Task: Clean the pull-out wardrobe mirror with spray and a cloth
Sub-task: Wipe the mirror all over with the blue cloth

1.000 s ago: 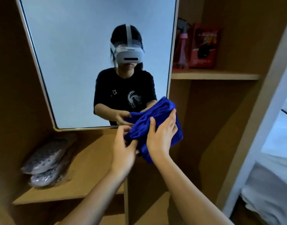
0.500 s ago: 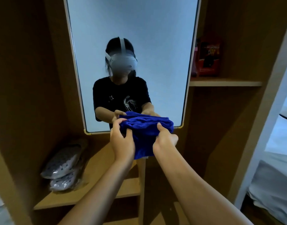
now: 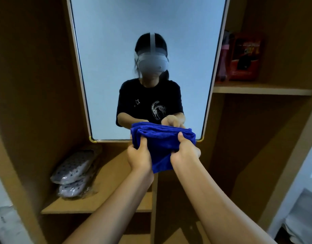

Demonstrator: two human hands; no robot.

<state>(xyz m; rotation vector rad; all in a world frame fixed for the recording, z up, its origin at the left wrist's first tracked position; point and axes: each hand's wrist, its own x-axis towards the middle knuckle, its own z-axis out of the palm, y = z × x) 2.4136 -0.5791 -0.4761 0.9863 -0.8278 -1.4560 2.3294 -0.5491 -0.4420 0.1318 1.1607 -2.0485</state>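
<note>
A tall mirror (image 3: 116, 50) with a thin gold frame stands pulled out in front of me in the wooden wardrobe. A folded blue cloth (image 3: 160, 138) is held just in front of its lower edge. My left hand (image 3: 139, 155) grips the cloth's left side and my right hand (image 3: 185, 152) grips its right side, thumbs on top. A pink spray bottle (image 3: 223, 60) stands on the right shelf, partly hidden behind the mirror's frame.
A red box (image 3: 245, 57) sits beside the bottle on the right shelf (image 3: 261, 90). Bagged pale slippers (image 3: 74, 171) lie on the lower left shelf (image 3: 105, 205). A vertical wooden divider stands below my hands. White bedding shows at the far right.
The cloth went from bunched and raised by the mirror's right edge to folded flat, held by both hands at the mirror's bottom. The view shifted so the mirror is centred.
</note>
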